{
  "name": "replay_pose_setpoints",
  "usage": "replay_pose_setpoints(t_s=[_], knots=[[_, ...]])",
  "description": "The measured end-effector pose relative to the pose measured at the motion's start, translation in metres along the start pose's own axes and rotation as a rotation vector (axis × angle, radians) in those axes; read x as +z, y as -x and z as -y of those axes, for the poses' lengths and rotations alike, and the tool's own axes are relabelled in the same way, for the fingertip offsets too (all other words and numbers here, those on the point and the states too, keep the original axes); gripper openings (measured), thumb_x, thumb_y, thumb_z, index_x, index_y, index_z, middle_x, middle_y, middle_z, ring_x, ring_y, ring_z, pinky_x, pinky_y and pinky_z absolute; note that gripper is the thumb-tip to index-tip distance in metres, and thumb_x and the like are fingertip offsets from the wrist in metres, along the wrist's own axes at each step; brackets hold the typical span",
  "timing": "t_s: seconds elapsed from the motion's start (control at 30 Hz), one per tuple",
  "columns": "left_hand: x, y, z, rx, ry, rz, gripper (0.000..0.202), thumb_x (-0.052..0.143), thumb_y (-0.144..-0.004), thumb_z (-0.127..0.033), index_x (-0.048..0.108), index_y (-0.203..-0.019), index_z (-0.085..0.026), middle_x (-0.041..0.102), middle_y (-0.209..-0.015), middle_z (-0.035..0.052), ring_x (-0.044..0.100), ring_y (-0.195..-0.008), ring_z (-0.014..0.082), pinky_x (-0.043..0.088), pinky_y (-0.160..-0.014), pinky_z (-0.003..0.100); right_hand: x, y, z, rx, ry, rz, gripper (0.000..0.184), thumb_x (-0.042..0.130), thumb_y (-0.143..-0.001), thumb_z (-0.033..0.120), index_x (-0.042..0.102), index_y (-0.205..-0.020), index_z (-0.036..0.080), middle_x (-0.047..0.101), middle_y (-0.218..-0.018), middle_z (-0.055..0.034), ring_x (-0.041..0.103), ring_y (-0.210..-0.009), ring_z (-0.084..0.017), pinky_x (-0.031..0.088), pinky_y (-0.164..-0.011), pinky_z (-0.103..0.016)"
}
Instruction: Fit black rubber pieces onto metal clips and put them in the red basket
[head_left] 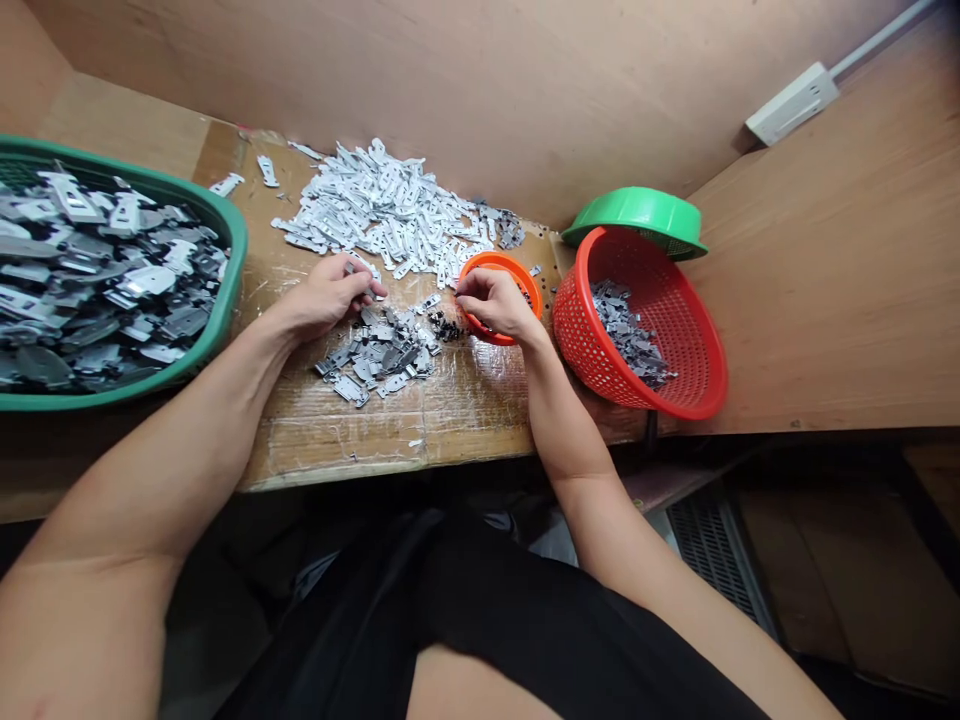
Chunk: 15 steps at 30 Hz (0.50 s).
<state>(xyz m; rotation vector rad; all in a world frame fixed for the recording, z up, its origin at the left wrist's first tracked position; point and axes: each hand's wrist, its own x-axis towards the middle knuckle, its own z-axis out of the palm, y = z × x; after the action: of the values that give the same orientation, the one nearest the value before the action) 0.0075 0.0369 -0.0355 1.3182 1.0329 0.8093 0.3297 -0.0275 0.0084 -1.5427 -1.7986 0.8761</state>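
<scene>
My left hand (330, 295) is closed on a flat silver metal plate (363, 264), pinched between thumb and fingers. Just in front of it spreads a heap of bright stamped metal plates (390, 205). Below and right of that hand lies a smaller pile of grey metal clips (386, 350). My right hand (499, 303) is over the orange bowl (531, 275), thumb and fingertips pinched together at its left rim. What they pinch is too small to make out. Tiny dark pieces (446, 326) lie beside the bowl, and more show inside it.
A green basket (238, 260) full of metal parts stands at the left. On the right, a tilted red basket (577, 330) holds small grey parts (628, 335), with a bright green basket (637, 215) behind it. Wooden panels (525, 90) enclose the back and right.
</scene>
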Motion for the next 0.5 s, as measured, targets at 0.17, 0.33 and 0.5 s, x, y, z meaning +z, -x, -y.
replay_pose_setpoints(t_s=[0.17, 0.33, 0.5], knots=[[-0.004, 0.002, 0.007, 0.073, -0.012, -0.032, 0.034, 0.100, -0.081, -0.031, 0.076, -0.105, -0.028, 0.076, -0.083, 0.0048, 0.068, -0.072, 0.0236, 0.054, -0.067, 0.038, 0.039, -0.009, 0.044, -0.091, -0.014, 0.218, 0.009, 0.082, -0.097, 0.027, 0.073, -0.095, 0.026, 0.074, -0.091, -0.0012, 0.062, -0.089, -0.021, 0.053, -0.088, -0.041], [-0.003, 0.003, 0.005, 0.052, 0.014, -0.108, 0.058, 0.111, -0.074, -0.035, 0.061, -0.103, -0.032, 0.076, -0.078, 0.0019, 0.078, -0.070, 0.0270, 0.055, -0.060, 0.036, 0.056, -0.027, 0.069, -0.207, 0.236, 0.275, 0.018, 0.078, -0.096, 0.013, 0.067, -0.094, 0.027, 0.070, -0.091, -0.0027, 0.061, -0.093, -0.024, 0.054, -0.099, -0.045], [0.006, 0.013, -0.007, 0.011, 0.035, -0.051, 0.047, 0.113, -0.086, -0.037, 0.070, -0.102, -0.028, 0.078, -0.080, 0.0040, 0.085, -0.072, 0.0285, 0.062, -0.064, 0.037, 0.057, -0.034, 0.082, -0.313, 0.450, 0.303, 0.023, 0.070, -0.098, 0.006, 0.062, -0.095, 0.028, 0.062, -0.091, -0.0029, 0.055, -0.094, -0.025, 0.052, -0.106, -0.044]])
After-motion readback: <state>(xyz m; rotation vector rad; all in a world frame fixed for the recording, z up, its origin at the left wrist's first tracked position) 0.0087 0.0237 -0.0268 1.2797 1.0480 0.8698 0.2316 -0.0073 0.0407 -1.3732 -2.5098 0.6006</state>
